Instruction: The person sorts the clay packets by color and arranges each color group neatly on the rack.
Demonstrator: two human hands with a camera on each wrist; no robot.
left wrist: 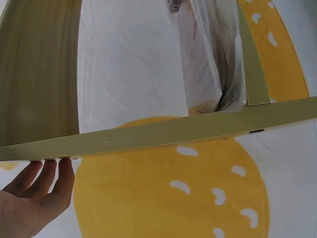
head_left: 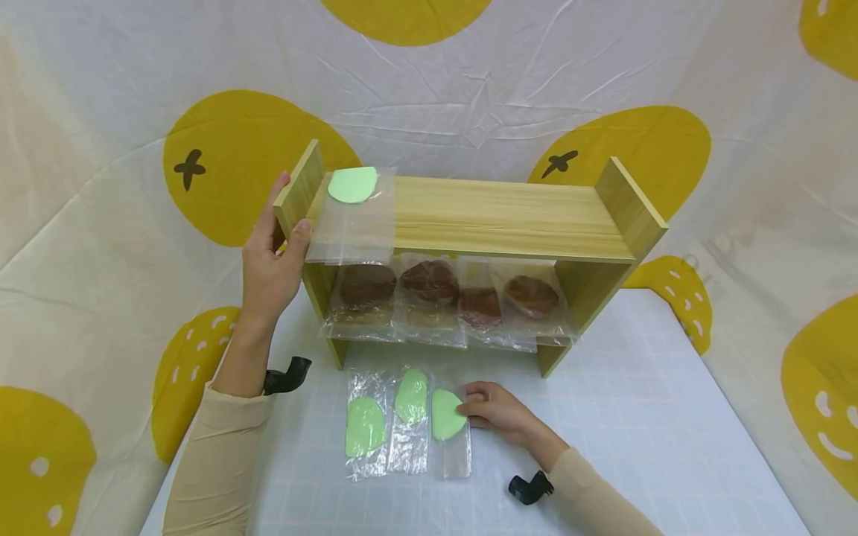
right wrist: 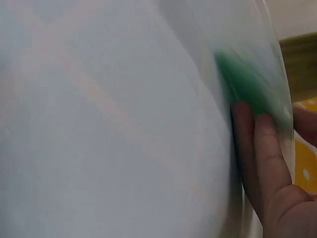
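Note:
My left hand (head_left: 270, 262) grips the left side panel of a two-tier wooden shelf (head_left: 503, 216), thumb in front and fingers around the outer side. In the left wrist view its fingertips (left wrist: 64, 163) press against the panel's edge. Lower right, my right hand (head_left: 499, 413) pinches a clear plastic bag (head_left: 456, 463) holding a light green rounded piece (head_left: 445, 415). The right wrist view shows fingers (right wrist: 270, 144) against that bag, with the green blurred behind the film. Another clear bag with a green piece (head_left: 352, 184) lies on the top tier's left end, near my left thumb.
On the lower tier, several clear bags with dark reddish-brown pieces (head_left: 429, 283) hang over the front edge. Two more bagged green pieces (head_left: 365, 426) (head_left: 411, 397) lie on the light checked tablecloth (head_left: 637, 387). A white cloth (head_left: 456, 97) with yellow shapes hangs behind.

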